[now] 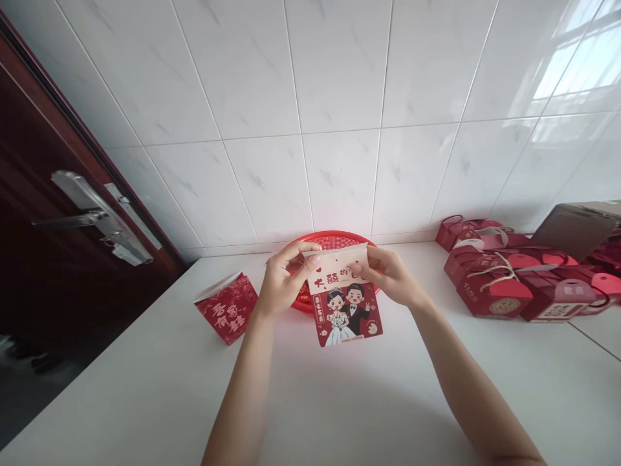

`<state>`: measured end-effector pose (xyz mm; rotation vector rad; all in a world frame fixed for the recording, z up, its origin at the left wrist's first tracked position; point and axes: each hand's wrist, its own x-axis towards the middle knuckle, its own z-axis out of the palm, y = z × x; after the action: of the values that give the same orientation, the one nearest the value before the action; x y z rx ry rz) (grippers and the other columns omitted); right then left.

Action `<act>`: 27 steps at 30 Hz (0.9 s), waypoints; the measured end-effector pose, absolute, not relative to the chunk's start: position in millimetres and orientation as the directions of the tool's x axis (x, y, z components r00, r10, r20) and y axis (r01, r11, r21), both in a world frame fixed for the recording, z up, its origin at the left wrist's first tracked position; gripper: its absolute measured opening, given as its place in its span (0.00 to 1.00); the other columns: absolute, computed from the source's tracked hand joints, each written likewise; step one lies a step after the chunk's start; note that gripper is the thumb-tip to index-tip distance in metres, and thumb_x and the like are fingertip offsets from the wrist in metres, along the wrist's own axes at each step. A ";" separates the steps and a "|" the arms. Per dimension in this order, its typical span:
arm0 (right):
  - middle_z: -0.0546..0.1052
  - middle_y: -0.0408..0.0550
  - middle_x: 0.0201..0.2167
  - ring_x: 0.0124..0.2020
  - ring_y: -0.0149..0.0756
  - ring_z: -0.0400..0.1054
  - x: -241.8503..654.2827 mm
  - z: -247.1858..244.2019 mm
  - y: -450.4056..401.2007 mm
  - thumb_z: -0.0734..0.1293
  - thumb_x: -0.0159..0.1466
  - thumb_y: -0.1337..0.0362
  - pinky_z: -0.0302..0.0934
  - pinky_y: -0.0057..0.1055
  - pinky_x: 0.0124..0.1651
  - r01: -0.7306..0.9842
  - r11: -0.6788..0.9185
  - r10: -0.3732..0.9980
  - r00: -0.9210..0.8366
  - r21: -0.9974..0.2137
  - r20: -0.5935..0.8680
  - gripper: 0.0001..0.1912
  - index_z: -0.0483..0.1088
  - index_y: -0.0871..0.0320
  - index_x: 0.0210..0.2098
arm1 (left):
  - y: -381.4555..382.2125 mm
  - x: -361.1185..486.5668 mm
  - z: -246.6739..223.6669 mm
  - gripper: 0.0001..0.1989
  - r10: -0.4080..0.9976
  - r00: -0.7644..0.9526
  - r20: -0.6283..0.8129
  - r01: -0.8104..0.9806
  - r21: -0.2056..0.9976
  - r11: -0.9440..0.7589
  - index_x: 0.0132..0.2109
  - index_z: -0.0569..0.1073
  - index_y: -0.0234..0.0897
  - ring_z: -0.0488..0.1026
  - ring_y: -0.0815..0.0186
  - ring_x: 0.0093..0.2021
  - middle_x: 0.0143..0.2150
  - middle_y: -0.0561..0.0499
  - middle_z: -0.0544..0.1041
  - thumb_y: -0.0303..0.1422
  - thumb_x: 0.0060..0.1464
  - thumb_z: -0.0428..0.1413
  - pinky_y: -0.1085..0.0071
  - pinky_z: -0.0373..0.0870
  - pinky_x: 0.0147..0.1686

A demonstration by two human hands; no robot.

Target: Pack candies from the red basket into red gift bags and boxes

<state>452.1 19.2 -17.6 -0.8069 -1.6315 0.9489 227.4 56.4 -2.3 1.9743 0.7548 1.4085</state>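
Holding a wedding-print packet by both upper corners

Pinching from either side, the two hands keep a flat paper packet (343, 304) between them, in front of the wearer. The left grip (286, 275) is closed on the packet's upper left corner, its thumb lying across the front face and its fingers tucked behind. The right grip (391, 275) has the upper right corner in the same way, thumb tip resting on the pale printed band, fingers round the back. Each grip is narrowed to little more than the paper's thickness. The packet thus lies directly between the two grips, its body hanging below them toward the wearer; whether its lower edge touches the desk (359, 408) is unclear. Its print reads upright: red characters on the pale band, and beneath them a cartoon bride and groom on a red ground.

Behind the packet and partly hidden by it and the hands, a red mesh basket (334, 241) sits near the tiled wall (339, 175). On the desk just left of the left forearm stands a red bag (228, 310) with white lettering, set at an angle, its top pale inside. Well to the right, red gift boxes (485, 285) cluster together, one tied with twine (504, 266), beside a grey-brown boxy object (572, 230). At far left is a dark door (29, 149) with a metal handle (97, 217).
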 end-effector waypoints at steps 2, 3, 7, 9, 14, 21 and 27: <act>0.74 0.45 0.27 0.30 0.37 0.71 450.5 -19.5 19.8 0.72 0.61 0.45 0.67 0.32 0.30 0.010 0.438 0.887 -0.171 -0.899 0.430 0.21 0.68 0.57 0.31 | 56.0 227.7 -1.6 0.11 0.703 0.354 0.616 0.072 0.732 -0.678 0.41 0.80 0.38 0.77 0.64 0.39 0.41 0.48 0.81 0.41 0.58 0.61 0.72 0.74 0.38; 0.72 0.44 0.25 0.29 0.36 0.70 449.9 -20.1 19.6 0.72 0.60 0.44 0.65 0.31 0.28 -0.001 0.428 0.895 -0.142 -0.904 0.424 0.22 0.67 0.56 0.30 | 55.5 227.8 -1.1 0.12 0.686 0.395 0.611 0.060 0.728 -0.683 0.41 0.80 0.38 0.77 0.62 0.42 0.43 0.47 0.81 0.42 0.58 0.61 0.71 0.74 0.40; 0.71 0.43 0.23 0.28 0.37 0.68 446.0 -20.5 17.3 0.72 0.59 0.42 0.63 0.30 0.27 -0.040 0.400 0.913 -0.072 -0.916 0.402 0.23 0.67 0.55 0.32 | 53.7 230.4 -0.3 0.16 0.690 0.448 0.568 0.043 0.757 -0.652 0.39 0.82 0.38 0.77 0.61 0.43 0.41 0.46 0.82 0.45 0.61 0.58 0.68 0.74 0.43; 0.71 0.43 0.24 0.28 0.37 0.68 443.1 -20.3 16.4 0.71 0.59 0.42 0.63 0.30 0.27 -0.069 0.394 0.916 -0.049 -0.917 0.397 0.22 0.66 0.54 0.32 | 54.0 233.2 -1.3 0.16 0.741 0.411 0.531 0.041 0.801 -0.597 0.39 0.82 0.38 0.77 0.62 0.39 0.38 0.47 0.82 0.46 0.59 0.60 0.68 0.74 0.41; 0.72 0.43 0.27 0.30 0.36 0.68 437.2 -18.9 14.1 0.69 0.62 0.46 0.63 0.30 0.31 -0.119 0.396 0.917 0.011 -0.910 0.398 0.19 0.65 0.54 0.31 | 55.2 238.8 -4.4 0.19 0.838 0.391 0.381 0.048 0.901 -0.432 0.44 0.82 0.38 0.77 0.62 0.36 0.35 0.49 0.81 0.46 0.51 0.66 0.70 0.73 0.35; 0.72 0.44 0.29 0.30 0.37 0.65 440.4 -21.2 9.7 0.63 0.66 0.47 0.63 0.31 0.33 -0.116 0.446 0.894 0.087 -0.887 0.439 0.17 0.66 0.54 0.30 | 48.1 246.5 -5.2 0.17 0.821 0.357 0.447 0.130 0.846 -0.517 0.40 0.83 0.35 0.71 0.66 0.29 0.28 0.52 0.76 0.46 0.53 0.64 0.73 0.66 0.28; 0.70 0.42 0.24 0.25 0.32 0.63 464.7 -24.3 -7.7 0.70 0.61 0.43 0.60 0.28 0.27 -0.039 0.435 0.900 -0.004 -0.900 0.435 0.21 0.69 0.55 0.33 | 33.5 266.9 -8.3 0.16 0.732 0.441 0.519 0.181 0.748 -0.639 0.40 0.83 0.36 0.74 0.65 0.30 0.29 0.51 0.80 0.45 0.59 0.59 0.73 0.70 0.31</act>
<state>464.7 -7.7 -24.3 -0.8407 -1.3709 0.8979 266.9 33.5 -8.3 2.0847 0.7636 1.1680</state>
